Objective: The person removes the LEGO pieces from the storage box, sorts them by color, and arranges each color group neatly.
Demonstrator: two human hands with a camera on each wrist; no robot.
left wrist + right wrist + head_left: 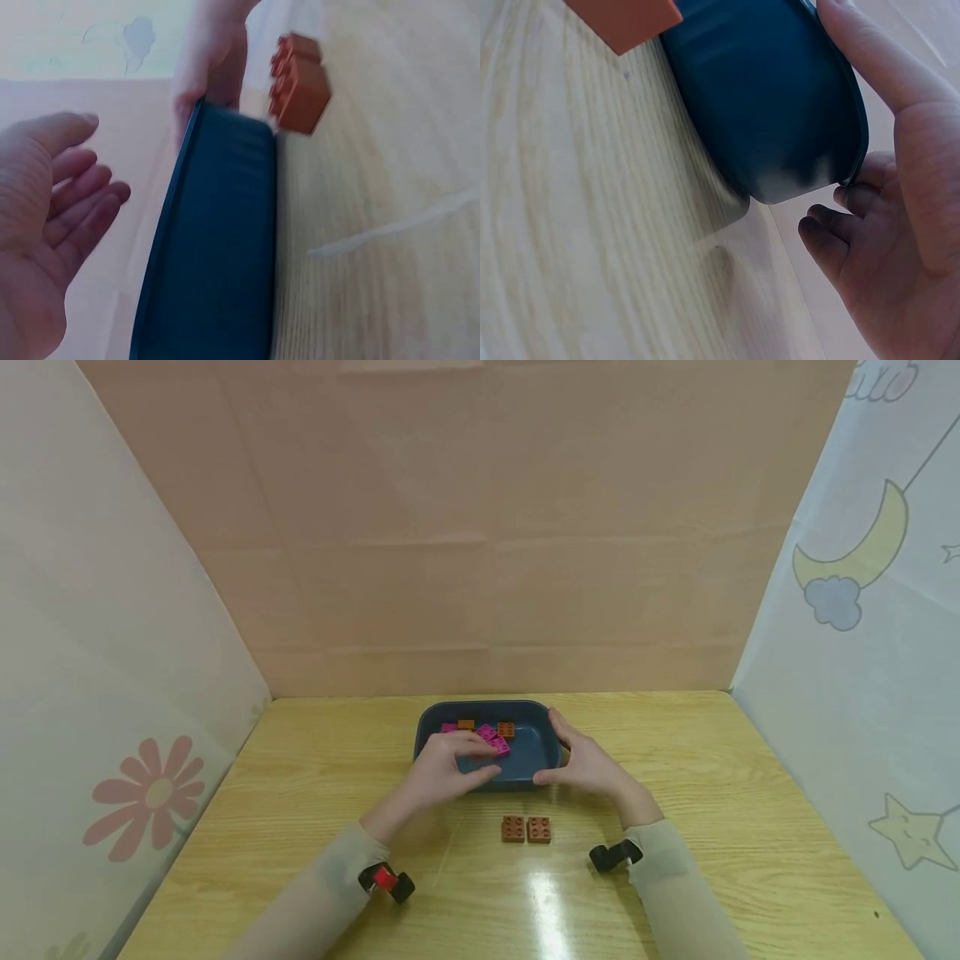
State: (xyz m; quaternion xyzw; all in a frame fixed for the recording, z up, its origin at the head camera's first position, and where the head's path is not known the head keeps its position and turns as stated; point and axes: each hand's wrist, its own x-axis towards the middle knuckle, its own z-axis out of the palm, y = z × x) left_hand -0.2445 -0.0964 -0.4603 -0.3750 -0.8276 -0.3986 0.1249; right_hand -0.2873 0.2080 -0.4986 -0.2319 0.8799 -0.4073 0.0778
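A dark blue plastic bin (529,787) stands on the table with several pink toy bricks (500,746) and a few orange-brown ones (506,729) inside. Over its left part hovers my left hand (442,768), thumb and fingers apart, holding nothing; it hides some of the bricks. My right hand (592,764) grips the bin's right end, the thumb at the near corner and the fingers along the end wall. In the right wrist view, fingertips (844,196) meet the rim. Two brown toy bricks, a left one (513,828) and a right one (539,829), sit side by side in front of the bin.
The wooden table (315,777) reaches back to a tan paper wall (487,568). White printed sheets stand along the left (112,610) and right sides. Each sleeve carries a black wrist camera, the left one (386,881) with a red part.
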